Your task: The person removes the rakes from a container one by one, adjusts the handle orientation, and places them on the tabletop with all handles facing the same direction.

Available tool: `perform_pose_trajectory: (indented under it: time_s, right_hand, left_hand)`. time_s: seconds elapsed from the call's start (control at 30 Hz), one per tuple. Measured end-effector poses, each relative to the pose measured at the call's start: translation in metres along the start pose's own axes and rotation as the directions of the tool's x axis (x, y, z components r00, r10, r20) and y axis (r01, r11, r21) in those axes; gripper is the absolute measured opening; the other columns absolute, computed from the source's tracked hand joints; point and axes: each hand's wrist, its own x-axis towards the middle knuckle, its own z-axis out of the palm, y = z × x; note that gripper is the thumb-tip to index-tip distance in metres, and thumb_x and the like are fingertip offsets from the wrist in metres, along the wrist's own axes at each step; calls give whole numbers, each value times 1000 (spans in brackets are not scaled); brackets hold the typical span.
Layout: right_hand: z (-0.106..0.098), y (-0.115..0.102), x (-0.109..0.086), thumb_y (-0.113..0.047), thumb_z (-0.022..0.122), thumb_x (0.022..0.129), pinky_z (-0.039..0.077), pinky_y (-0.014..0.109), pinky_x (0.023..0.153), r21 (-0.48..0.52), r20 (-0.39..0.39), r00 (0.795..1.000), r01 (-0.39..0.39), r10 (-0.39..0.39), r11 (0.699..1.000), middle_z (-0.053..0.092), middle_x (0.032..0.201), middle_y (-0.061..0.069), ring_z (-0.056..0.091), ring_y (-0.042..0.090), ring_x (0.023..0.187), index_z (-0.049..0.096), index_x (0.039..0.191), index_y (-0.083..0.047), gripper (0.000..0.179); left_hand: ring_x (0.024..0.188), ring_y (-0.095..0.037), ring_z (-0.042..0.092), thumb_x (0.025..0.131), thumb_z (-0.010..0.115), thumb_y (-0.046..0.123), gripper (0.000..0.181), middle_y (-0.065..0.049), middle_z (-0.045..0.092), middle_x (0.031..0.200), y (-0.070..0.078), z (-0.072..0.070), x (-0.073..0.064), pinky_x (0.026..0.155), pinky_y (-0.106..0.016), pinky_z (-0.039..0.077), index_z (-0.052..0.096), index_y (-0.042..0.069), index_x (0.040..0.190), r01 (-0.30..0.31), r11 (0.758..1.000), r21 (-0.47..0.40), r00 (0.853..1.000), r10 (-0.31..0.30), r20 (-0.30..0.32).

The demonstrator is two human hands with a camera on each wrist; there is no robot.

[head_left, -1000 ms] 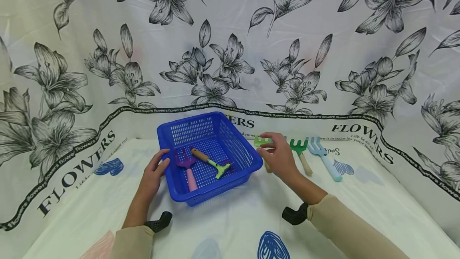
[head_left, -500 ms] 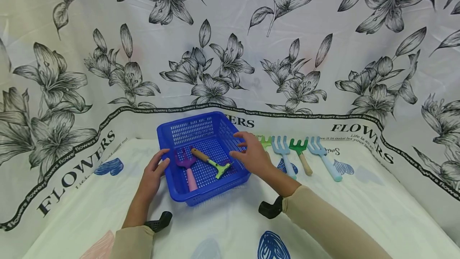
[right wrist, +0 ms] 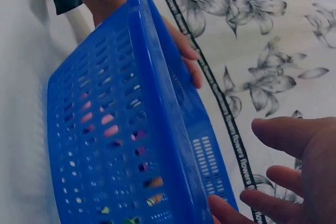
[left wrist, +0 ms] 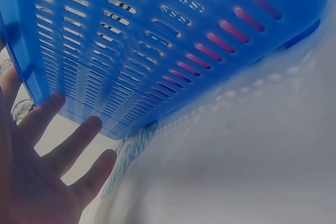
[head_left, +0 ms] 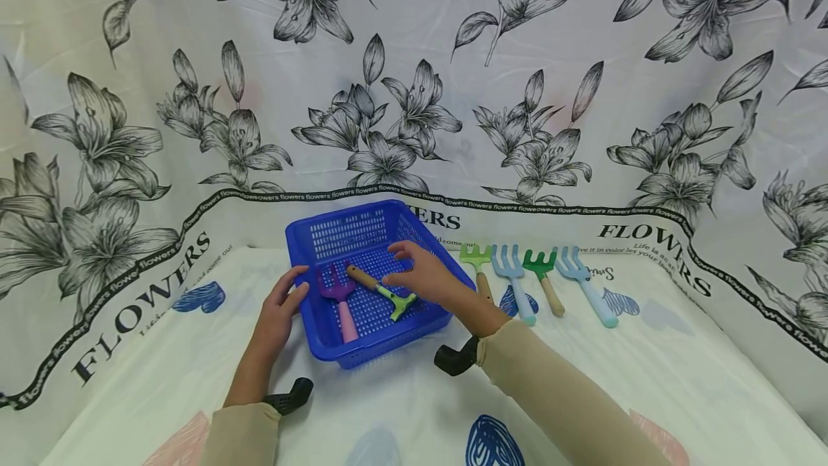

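A blue slotted plastic basket (head_left: 394, 342) stands on the cloth in the head view. My left hand (head_left: 274, 318) holds its left rim, thumb and index finger over the edge; in the left wrist view the other fingers (left wrist: 76, 142) spread along the outer wall. My right hand (head_left: 420, 277) hovers over the basket's right part, fingers loosely bent with nothing between them. Inside lie a purple hand fork (head_left: 338, 293) with a pink handle and a small light-green garden tool (head_left: 402, 303) with a wooden handle. The right fingers come close to the light-green tool in the head view.
To the basket's right, a row of garden rakes lies on the white cloth: a light-green one (head_left: 476, 256), a blue one (head_left: 511, 268), a dark-green one (head_left: 542, 268) and another blue one (head_left: 582, 279). A flower-print curtain (head_left: 414, 121) hangs behind.
My right hand has moved left from beside the rakes, over the basket's right rim, to above its inside, uncovering the light-green and blue rakes. The left hand stays at the rim.
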Motion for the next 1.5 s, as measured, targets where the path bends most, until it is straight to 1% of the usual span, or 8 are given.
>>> perform_pose_trajectory:
  time_s: [0.47, 0.67, 0.87, 0.93, 1.03, 1.17, 1.27, 1.5]
  right_hand:
    - [42, -10, 5, -29, 72, 89, 50, 40, 93, -44, 250, 965, 93, -79, 995, 62, 125, 0, 56, 25, 120, 49, 141, -20, 58]
    - [50, -12, 12, -30, 68, 92, 40, 41, 105, -38, 374, 920, 143, -119, 989, 31, 156, -1, 51, 18, 127, 49, 142, -20, 55]
    - [57, -13, 19, -31, 67, 91, 28, 48, 113, -72, 459, 884, 134, -86, 988, 2, 163, 0, 15, 21, 147, 49, 143, -18, 57]
    - [58, -14, 21, -31, 67, 90, 27, 49, 113, -103, 474, 878, 120, -58, 987, 2, 163, -2, 1, 18, 148, 49, 143, -18, 58]
    - [61, -13, 24, -31, 67, 89, 23, 50, 114, -151, 510, 860, 114, -22, 982, 29, 157, -3, -10, 13, 147, 48, 144, -18, 60]
    - [64, -11, 27, -28, 65, 91, 27, 42, 113, -209, 595, 804, 148, 6, 967, 59, 132, 1, 26, 12, 142, 45, 144, -12, 59]
    - [65, -11, 29, -28, 63, 93, 37, 36, 107, -250, 630, 777, 181, 17, 951, 59, 132, 2, 51, 14, 125, 46, 143, -10, 56]
    - [67, -12, 28, -28, 62, 94, 41, 31, 102, -324, 637, 771, 233, 29, 917, 64, 124, -2, 56, 10, 116, 53, 138, -13, 48]
  left_hand:
    - [142, -39, 24, 101, 44, 46, 57, -8, 17, 161, -42, -1, 22, 106, -59, 32, 32, 20, 151, 9, 1000, -6, 1000, -9, -19]
    - [142, -40, 25, 102, 43, 45, 58, -10, 16, 161, -29, -2, 16, 107, -59, 31, 32, 18, 152, 21, 1000, -3, 1000, -21, -8]
    - [141, -39, 29, 101, 44, 49, 59, -7, 18, 161, -43, -3, 22, 106, -57, 33, 33, 20, 151, 2, 1000, -7, 1000, -2, -17]
    - [140, -39, 30, 101, 44, 47, 58, -8, 19, 160, -39, -2, 20, 106, -58, 33, 33, 19, 151, 2, 1000, -18, 1000, -2, -14]
    - [139, -42, 30, 103, 44, 42, 56, -13, 20, 160, -26, -1, 15, 106, -59, 32, 34, 15, 150, -5, 999, -34, 1000, 5, -4]
    - [138, -44, 31, 104, 44, 34, 52, -17, 21, 159, -9, 0, 7, 105, -60, 33, 34, 10, 149, -9, 999, -36, 1000, 9, 1]
    - [138, -44, 31, 104, 43, 32, 51, -17, 21, 158, -3, 0, 4, 105, -59, 33, 35, 9, 149, -4, 1000, -29, 1000, 4, -1]
    - [139, -43, 29, 104, 44, 36, 53, -16, 20, 159, -4, -1, 4, 106, -59, 32, 35, 11, 149, 2, 1000, -22, 1000, -2, -2]
